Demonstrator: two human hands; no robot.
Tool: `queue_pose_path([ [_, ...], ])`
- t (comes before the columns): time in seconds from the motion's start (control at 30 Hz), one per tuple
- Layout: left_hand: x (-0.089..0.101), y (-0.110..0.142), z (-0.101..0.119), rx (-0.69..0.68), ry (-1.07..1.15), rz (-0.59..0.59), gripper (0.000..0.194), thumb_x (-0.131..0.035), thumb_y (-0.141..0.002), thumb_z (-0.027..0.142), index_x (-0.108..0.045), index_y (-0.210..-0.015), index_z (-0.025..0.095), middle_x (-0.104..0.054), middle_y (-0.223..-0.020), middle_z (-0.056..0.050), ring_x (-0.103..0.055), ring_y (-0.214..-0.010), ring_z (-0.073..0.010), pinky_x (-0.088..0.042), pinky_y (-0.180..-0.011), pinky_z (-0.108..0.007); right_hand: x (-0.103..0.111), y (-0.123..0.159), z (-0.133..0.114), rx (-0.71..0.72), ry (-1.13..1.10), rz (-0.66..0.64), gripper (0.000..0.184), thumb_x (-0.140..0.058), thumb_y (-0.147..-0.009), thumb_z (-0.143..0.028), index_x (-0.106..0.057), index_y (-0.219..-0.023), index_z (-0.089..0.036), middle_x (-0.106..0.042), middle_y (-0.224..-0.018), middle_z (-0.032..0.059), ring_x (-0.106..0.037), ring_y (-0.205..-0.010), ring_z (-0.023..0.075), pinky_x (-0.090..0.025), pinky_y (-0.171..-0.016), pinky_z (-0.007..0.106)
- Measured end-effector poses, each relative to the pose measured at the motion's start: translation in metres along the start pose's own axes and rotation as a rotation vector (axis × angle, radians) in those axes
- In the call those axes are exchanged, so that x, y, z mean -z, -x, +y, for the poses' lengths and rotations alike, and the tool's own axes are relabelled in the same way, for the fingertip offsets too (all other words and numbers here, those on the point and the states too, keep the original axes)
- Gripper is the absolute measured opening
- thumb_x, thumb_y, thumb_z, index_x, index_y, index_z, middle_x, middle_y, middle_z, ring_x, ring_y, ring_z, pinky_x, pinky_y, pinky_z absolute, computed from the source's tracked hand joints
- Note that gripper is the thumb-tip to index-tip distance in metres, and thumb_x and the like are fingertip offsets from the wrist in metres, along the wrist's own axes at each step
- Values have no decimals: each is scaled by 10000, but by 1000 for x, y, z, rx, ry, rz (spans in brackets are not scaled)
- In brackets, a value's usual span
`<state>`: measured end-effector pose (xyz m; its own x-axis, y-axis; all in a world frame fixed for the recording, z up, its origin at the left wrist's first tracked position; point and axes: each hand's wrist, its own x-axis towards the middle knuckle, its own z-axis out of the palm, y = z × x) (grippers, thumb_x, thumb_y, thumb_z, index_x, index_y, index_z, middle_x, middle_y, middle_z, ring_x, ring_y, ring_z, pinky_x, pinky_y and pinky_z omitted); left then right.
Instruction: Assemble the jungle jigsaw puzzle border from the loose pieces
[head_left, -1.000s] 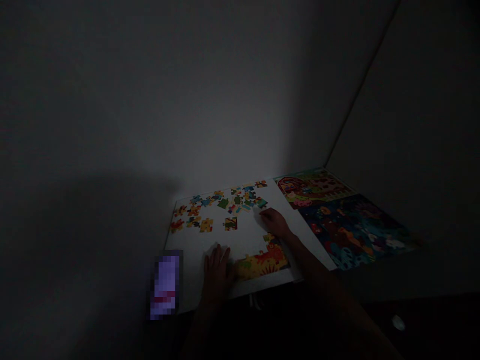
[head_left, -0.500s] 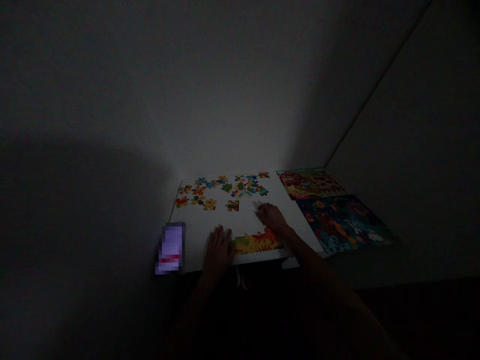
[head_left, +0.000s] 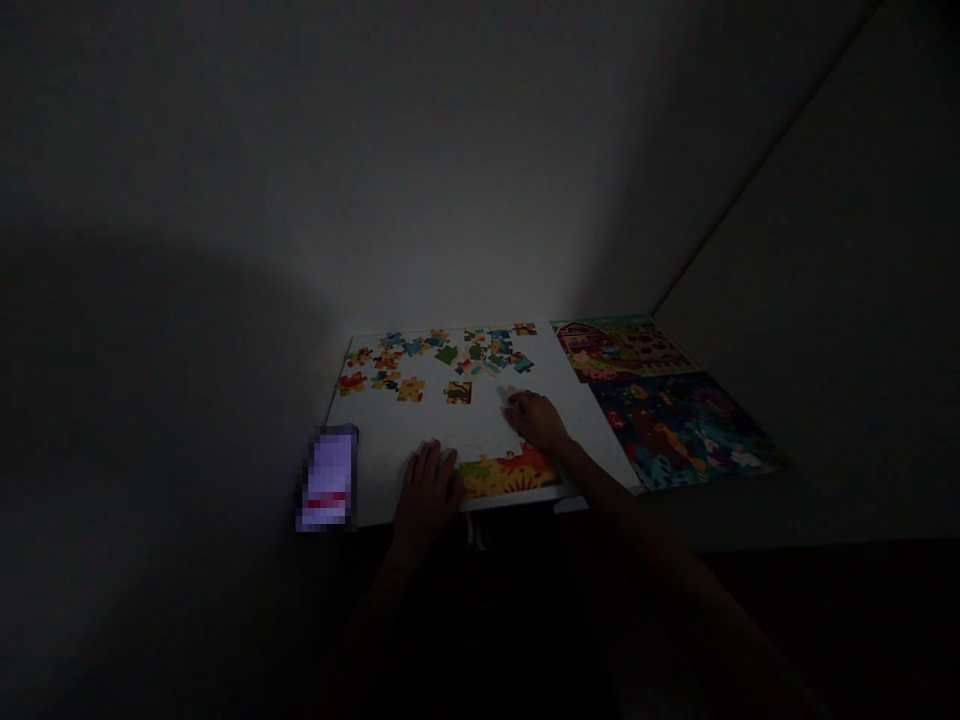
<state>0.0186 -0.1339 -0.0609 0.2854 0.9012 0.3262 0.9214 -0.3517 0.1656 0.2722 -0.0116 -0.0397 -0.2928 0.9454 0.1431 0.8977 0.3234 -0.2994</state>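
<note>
Two hands are in view. The left hand lies palm down on the white board at its near edge, fingers spread flat and holding nothing; its fingertips touch the left end of the joined strip. The right hand rests on the board just behind the strip's right half, fingers loosely curled and pointing left and away. Whether it has hold of a piece cannot be told in the dim light.

There is one joined strip. It is a band of linked puzzle pieces printed in yellow, orange, red and green. It lies flat along the near edge of the board, between the two hands, with its long axis running left to right, parallel to that edge.

Loose pieces lie scattered across the far part of the board, roughly twenty; an exact count is not possible. One dark piece lies apart, nearer the hands.

Two finished puzzles lie to the right of the board: a farm picture behind and a dark blue picture in front, edges touching. One lit phone lies at the board's left near corner.
</note>
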Motion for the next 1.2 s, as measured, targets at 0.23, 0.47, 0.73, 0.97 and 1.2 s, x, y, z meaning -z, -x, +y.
queue_pose_path([
  [0.23, -3, 2, -3, 31, 50, -3, 379, -464, -951, 299, -636, -1269, 184, -538, -1434, -149, -448, -1372, -322, -377, -1117, -531, -2, 1, 0, -5, 5, -3, 308, -501, -977, -349, -631, -1170, -147, -678, -1103, 114, -618, -1031, 228, -417, -922, 319],
  [0.47, -2, 0, -2, 35, 48, -9, 349, -491, -941, 276, -662, -1233, 194, -555, -1413, -150, -469, -1349, -332, -401, -1097, -529, -6, 1, 2, -1, 1, -11, 303, -487, -975, -319, -626, -1180, -146, -665, -1122, 132, -604, -1057, 247, -413, -931, 341],
  [0.73, -1, 3, -4, 5, 92, 32, 303, -498, -932, 256, -691, -1163, 229, -658, -1286, -100, -561, -1252, -286, -471, -1043, -490, -4, -9, 11, -20, -140, -64, 283, -521, -953, -317, -640, -1163, -169, -671, -1046, 88, -626, -933, 195, -439, -838, 289],
  [0.97, 2, 3, -2, 17, 122, 18, 278, -484, -937, 239, -698, -1113, 210, -675, -1241, -107, -583, -1212, -269, -474, -1036, -457, -19, -55, 1, 30, -157, -24, 351, -572, -932, -399, -645, -1182, -163, -648, -1144, 122, -596, -1049, 227, -433, -932, 322],
  [1.2, 0, 3, -2, 10, 109, 43, 277, -476, -935, 233, -690, -1109, 205, -676, -1236, -105, -582, -1206, -261, -476, -1030, -445, -36, -89, -23, -13, -98, -31, 725, -681, -793, -627, -554, -1343, -173, -560, -1316, 183, -520, -1175, 326, -402, -974, 431],
])
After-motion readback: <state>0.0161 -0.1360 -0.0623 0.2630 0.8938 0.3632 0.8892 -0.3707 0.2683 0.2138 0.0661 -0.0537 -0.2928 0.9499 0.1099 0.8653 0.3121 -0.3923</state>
